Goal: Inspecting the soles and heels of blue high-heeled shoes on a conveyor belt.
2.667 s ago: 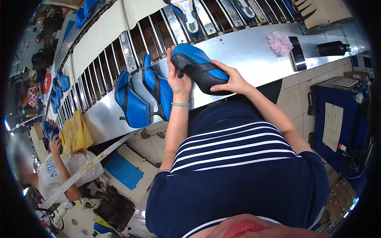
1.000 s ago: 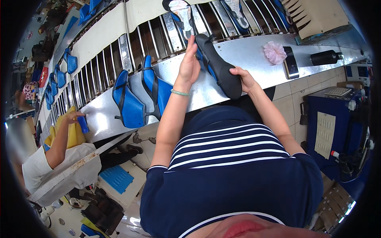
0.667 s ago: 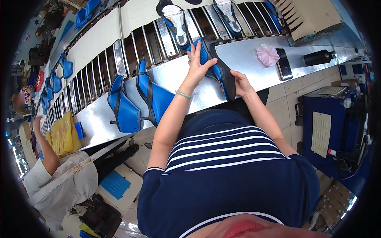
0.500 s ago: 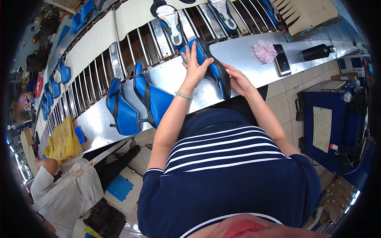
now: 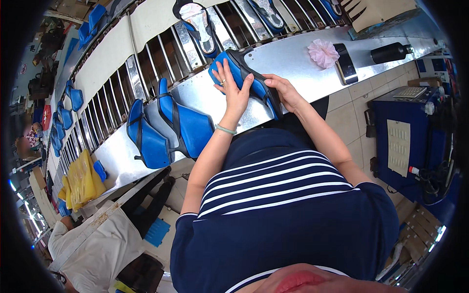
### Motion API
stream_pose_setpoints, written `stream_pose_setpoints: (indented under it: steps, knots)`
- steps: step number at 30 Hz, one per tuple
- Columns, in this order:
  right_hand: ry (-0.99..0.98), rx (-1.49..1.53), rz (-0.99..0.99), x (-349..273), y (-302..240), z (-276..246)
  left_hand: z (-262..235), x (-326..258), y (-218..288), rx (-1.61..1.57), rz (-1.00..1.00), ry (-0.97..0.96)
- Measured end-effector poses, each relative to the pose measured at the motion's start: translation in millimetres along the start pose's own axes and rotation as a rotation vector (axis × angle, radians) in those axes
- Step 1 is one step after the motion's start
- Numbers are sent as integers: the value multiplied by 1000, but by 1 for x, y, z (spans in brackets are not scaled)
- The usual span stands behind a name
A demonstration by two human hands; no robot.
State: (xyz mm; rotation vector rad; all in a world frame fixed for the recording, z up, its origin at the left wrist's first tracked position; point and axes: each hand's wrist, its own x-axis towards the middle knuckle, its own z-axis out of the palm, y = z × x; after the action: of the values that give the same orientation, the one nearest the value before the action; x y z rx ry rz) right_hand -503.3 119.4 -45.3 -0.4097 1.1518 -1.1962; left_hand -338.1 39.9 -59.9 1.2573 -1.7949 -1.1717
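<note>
Over the metal ledge I hold a black-strapped sandal on a blue shoe last (image 5: 236,67), turned on its side with the dark sole toward the right. My left hand (image 5: 235,93) lies on the last with fingers spread and the thumb hooked at the sole edge. At the other side my right hand (image 5: 285,92) grips the dark sole, its fingertips partly hidden. Left of my left forearm, two more strapped blue lasts, one (image 5: 148,140) farther left and one (image 5: 195,128) nearer me, rest on the ledge.
Behind the ledge (image 5: 288,53) runs a conveyor of metal rollers (image 5: 171,51) carrying sandals with pale insoles (image 5: 199,25). To the right are a pink scrunchie (image 5: 323,53), a phone (image 5: 346,64) and a black bottle (image 5: 389,52). Yellow gloves (image 5: 84,180) hang at left, near a co-worker (image 5: 100,244).
The held sandal and both hands have shifted slightly left in the picture. My left fingers lie a little lower on the last. The co-worker at lower left has moved.
</note>
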Motion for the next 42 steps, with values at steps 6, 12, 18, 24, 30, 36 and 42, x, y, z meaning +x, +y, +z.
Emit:
stream_pose_setpoints:
  steps: [6,12,18,24,30,36,42]
  knots:
    - [32,-8,-13,6,5,2,1,-2,-4,20,30,15]
    - [68,-27,-71,7,8,5,2,-6,-5,1,70,47]
    - [13,-55,-18,-2,-1,6,-1,-8,-8,-34,97,39]
    - [30,-82,92,-1,-11,11,-3,-10,-10,-21,110,40]
    - [37,-134,-3,4,-2,10,-5,-12,-10,-31,109,33]
    - [45,-205,-84,3,7,12,-9,-18,-8,-106,138,45]
    - [34,-134,71,-6,-11,18,-10,-17,-11,-99,138,52]
